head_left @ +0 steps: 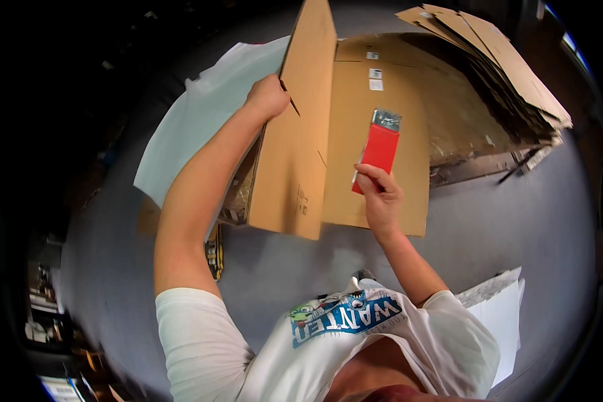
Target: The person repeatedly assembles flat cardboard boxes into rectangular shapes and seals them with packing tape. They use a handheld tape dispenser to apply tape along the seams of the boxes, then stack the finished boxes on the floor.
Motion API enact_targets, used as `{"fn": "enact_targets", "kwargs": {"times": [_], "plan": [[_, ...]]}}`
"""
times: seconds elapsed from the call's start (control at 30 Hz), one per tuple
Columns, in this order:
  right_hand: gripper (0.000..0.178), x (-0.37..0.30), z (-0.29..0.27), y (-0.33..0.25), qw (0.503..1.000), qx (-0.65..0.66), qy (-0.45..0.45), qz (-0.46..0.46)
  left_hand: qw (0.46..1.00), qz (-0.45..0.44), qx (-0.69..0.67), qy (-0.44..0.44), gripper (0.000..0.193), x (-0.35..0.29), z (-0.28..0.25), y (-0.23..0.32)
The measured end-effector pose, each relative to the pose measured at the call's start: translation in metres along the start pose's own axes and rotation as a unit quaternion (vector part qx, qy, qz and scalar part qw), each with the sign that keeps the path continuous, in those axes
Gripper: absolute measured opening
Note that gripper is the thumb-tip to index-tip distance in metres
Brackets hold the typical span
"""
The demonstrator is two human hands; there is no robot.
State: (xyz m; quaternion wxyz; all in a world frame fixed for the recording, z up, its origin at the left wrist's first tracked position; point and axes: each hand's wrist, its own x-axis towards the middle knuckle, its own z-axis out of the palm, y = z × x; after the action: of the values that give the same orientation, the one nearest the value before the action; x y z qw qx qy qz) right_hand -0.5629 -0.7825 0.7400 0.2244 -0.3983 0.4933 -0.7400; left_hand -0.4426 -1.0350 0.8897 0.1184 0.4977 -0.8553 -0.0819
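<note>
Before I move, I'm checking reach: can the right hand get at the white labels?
Probably yes: the raised cardboard stands left of the white labels, though the right hand holds a red packet.

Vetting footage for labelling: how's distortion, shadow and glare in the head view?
Head view: fisheye seems to bow the flat cardboard's right edge; black swallows the corners and much of the left rim; a soft dark shadow falls low on the raised cardboard panel; the red packet's silvery end glints.

A wide, head-worn fisheye camera looked down from close above a shirt (352, 335) toward cardboard (291, 167) just beyond.
</note>
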Motion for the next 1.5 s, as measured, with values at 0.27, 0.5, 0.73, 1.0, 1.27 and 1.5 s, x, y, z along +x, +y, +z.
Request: {"fn": "enact_targets", "kwargs": {"times": [0.27,0.5,0.73,1.0,1.27,1.5], "plan": [[0.024,0.086,0.043,-0.052,0.916,-0.196,-0.126,-0.327,0.984,-0.084,-0.149,0.053,0.024,-0.296,-0.024,-0.092],[0.101,0.043,0.175,-0.118,0.583,-0.436,-0.355,-0.586,0.962,-0.253,-0.001,0.108,0.021,-0.624,0.011,-0.112],[0.035,-0.15,0.276,-0.121,0.153,-0.328,-0.74,-0.568,0.887,-0.428,0.065,0.161,0.027,-0.867,0.078,-0.134],[0.019,-0.449,0.333,-0.089,0.142,-0.162,-0.848,-0.484,0.245,-0.633,-0.364,0.638,0.069,-0.954,0.218,-0.101],[0.023,-0.608,0.322,0.08,0.18,-0.065,-0.868,-0.458,0.223,-0.567,-0.447,0.655,0.06,-0.872,0.262,-0.181],[0.031,-0.703,0.317,0.268,0.168,-0.031,-0.911,-0.376,0.117,-0.621,-0.381,0.675,0.056,-0.894,0.446,-0.252]]}}
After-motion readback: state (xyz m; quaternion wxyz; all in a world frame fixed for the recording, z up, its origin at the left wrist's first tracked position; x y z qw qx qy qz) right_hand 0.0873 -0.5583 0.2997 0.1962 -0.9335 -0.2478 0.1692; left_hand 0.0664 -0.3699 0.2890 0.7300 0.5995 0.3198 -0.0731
